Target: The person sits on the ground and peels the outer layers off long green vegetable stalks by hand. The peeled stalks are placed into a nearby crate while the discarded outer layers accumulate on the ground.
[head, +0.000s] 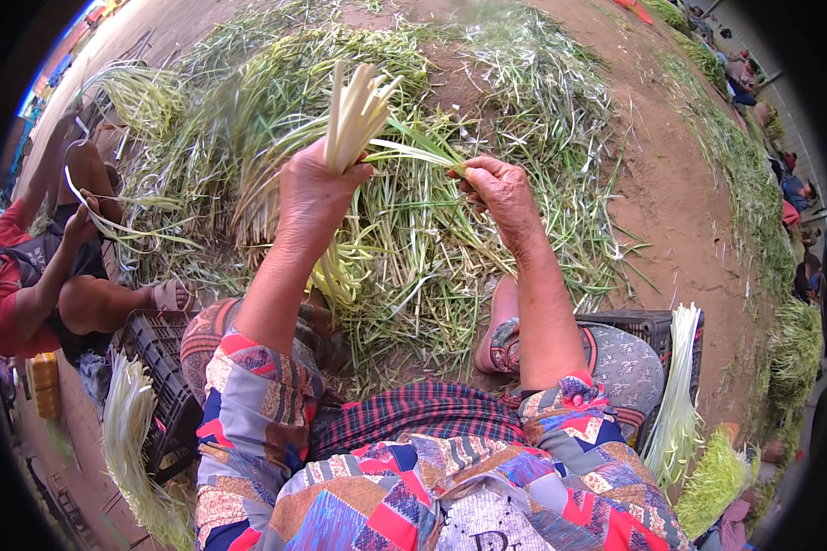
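My left hand is closed around a bundle of pale, thick plant stalks, their cut ends pointing up and yellowish leaves hanging below the fist. To its right, my right hand pinches thin green and white leaf strands between thumb and fingers. The strands reach across to just beside the bundle; whether they are still joined to a stalk cannot be told. Beneath both hands lies a wide heap of loose green leaves and trimmings. A browner bunch of stalks lies in the heap behind my left wrist.
Black plastic crates stand on both sides, with pale stalk bundles at the left and another bundle at the right. A seated co-worker at the left holds a long stalk. Leaf piles and other people line the far right.
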### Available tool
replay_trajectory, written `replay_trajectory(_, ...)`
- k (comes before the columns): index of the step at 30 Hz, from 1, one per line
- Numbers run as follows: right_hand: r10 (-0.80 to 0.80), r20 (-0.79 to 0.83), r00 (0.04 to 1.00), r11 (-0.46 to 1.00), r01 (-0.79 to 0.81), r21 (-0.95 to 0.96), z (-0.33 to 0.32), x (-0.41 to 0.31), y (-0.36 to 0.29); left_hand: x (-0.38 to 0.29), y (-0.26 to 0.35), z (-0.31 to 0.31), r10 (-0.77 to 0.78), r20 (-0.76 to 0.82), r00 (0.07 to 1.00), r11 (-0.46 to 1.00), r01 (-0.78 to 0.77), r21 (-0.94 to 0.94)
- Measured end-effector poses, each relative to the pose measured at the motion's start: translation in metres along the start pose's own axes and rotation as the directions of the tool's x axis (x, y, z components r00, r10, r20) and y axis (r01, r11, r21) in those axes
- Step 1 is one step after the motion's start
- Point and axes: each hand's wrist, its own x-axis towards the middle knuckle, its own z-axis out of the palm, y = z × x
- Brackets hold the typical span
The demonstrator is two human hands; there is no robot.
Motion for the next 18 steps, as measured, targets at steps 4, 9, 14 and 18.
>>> replay_trajectory(4,0.031,0.104,0.994,1.0,-0.031,-0.007,0.01,-0.004,-0.006,-0.001,-0.002,0.012,0.209,0.028,0.977,0.958,-0.211,0.195)
replay_trajectory(9,0.065,0.191,0.979,0.995,-0.05,-0.084,0.02,-0.006,-0.005,-0.004,-0.011,0.03,0.291,0.255,0.922,0.864,-0.368,0.345)
replay_trajectory(14,-0.002,-0.035,0.999,0.963,-0.007,-0.271,0.039,0.0,0.015,-0.014,-0.011,0.043,0.302,0.267,0.915,0.85,-0.385,0.359)
replay_trajectory(18,-0.31,-0.298,0.903,0.823,0.097,-0.56,0.04,0.008,0.05,-0.01,-0.007,0.034,0.277,0.23,0.933,0.805,-0.356,0.475)
